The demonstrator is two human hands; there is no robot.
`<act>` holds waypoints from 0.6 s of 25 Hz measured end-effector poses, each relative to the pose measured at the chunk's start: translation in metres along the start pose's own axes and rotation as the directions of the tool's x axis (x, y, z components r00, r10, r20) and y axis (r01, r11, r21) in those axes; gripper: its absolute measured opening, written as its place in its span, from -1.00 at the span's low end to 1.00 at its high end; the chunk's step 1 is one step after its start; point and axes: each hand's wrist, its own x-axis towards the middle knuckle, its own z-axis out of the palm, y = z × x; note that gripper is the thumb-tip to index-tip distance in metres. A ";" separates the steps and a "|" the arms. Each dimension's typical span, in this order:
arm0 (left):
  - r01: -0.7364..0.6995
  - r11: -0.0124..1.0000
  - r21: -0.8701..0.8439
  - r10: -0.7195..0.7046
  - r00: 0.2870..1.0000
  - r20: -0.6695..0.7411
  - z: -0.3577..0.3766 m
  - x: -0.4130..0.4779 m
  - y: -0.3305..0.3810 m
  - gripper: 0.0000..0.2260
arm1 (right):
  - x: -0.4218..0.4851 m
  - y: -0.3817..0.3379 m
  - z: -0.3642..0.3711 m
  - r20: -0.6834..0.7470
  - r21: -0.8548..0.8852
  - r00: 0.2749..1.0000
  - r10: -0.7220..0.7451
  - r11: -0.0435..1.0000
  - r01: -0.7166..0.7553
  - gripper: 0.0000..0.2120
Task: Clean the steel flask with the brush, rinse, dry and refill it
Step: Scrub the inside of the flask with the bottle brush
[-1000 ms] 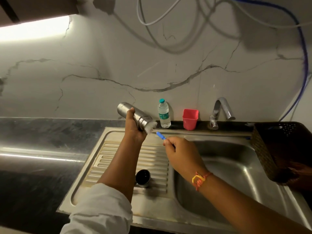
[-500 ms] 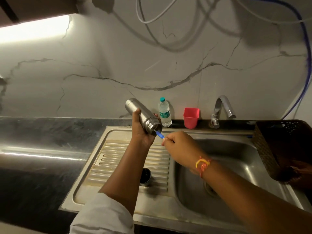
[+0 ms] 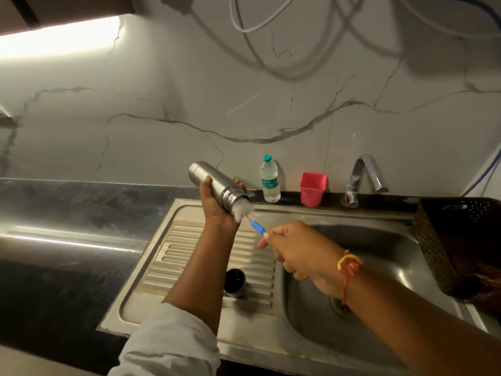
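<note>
My left hand grips the steel flask above the draining board, tilted with its open mouth pointing down and to the right. White bristles of the bottle brush stick out of the mouth. My right hand holds the brush's blue handle to the right of the flask. The flask's cap stands on the ribbed draining board, below my left forearm.
The steel sink basin lies on the right, with a tap behind it. A small water bottle and a red cup stand on the back ledge. A dark woven basket sits at the sink's right edge.
My right hand has pulled the brush back out, so the white bristles show at the flask's mouth again; half a second ago they were pushed inside.
</note>
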 end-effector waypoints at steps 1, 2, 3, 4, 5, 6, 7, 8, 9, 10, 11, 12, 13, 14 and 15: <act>-0.004 1.000 0.000 0.004 1.000 -0.013 0.000 0.000 0.001 -0.48 | 0.003 -0.001 0.000 -0.013 -0.001 1.000 0.004 1.000 -0.004 -0.77; 0.001 1.000 0.020 -0.001 1.000 -0.014 -0.001 -0.001 -0.002 -0.47 | 0.008 -0.003 0.001 -0.029 0.001 1.000 0.000 1.000 0.000 -0.76; 0.005 0.999 0.049 -0.005 1.000 -0.010 -0.002 -0.002 -0.005 -0.47 | 0.011 -0.004 0.002 -0.045 -0.019 0.999 -0.014 1.000 0.014 -0.76; 0.002 0.997 0.075 -0.001 1.000 -0.015 -0.003 -0.003 -0.006 -0.46 | 0.014 -0.002 0.004 -0.061 -0.051 0.998 -0.031 0.998 0.028 -0.75; -0.005 0.996 0.088 0.007 1.000 -0.022 -0.004 -0.001 -0.003 -0.45 | 0.015 0.001 0.005 -0.077 -0.086 0.996 -0.044 0.996 0.037 -0.74; -0.011 0.996 0.091 0.014 0.999 -0.032 -0.004 0.003 0.001 -0.44 | 0.014 0.002 0.004 -0.084 -0.120 0.995 -0.052 0.992 0.041 -0.73; -0.010 0.995 0.100 0.014 0.999 -0.039 -0.003 0.007 0.005 -0.44 | 0.014 0.003 0.003 -0.085 -0.155 0.995 -0.056 0.987 0.043 -0.73; -0.014 0.991 0.131 0.021 0.998 -0.051 -0.003 0.008 0.005 -0.44 | 0.017 0.004 0.000 -0.098 -0.194 0.993 -0.062 0.980 0.042 -0.75; -0.023 0.983 0.181 0.035 0.997 -0.067 -0.004 0.007 0.001 -0.44 | 0.023 0.004 -0.002 -0.118 -0.237 0.990 -0.074 0.971 0.044 -0.76; -0.032 0.973 0.227 0.052 0.995 -0.080 -0.006 0.005 -0.004 -0.46 | 0.029 0.004 -0.004 -0.133 -0.292 0.987 -0.092 0.955 0.049 -0.77; -0.035 0.967 0.253 0.058 0.995 -0.084 -0.009 0.004 -0.008 -0.48 | 0.032 0.005 -0.005 -0.132 -0.364 0.984 -0.116 0.930 0.061 -0.76; -0.033 0.963 0.269 0.059 0.994 -0.092 -0.011 0.003 -0.008 -0.51 | 0.034 0.007 -0.005 -0.118 -0.437 0.984 -0.135 0.897 0.071 -0.75; -0.031 0.963 0.266 0.061 0.993 -0.104 -0.012 0.003 -0.005 -0.54 | 0.035 0.011 -0.007 -0.104 -0.506 0.984 -0.146 0.859 0.074 -0.73; -0.033 0.968 0.247 0.065 0.991 -0.120 -0.011 0.004 -0.002 -0.56 | 0.036 0.014 -0.008 -0.096 -0.572 0.983 -0.157 0.817 0.074 -0.73; -0.034 0.974 0.226 0.065 0.989 -0.132 -0.011 0.005 -0.001 -0.57 | 0.039 0.015 -0.011 -0.101 -0.631 0.980 -0.171 0.773 0.069 -0.74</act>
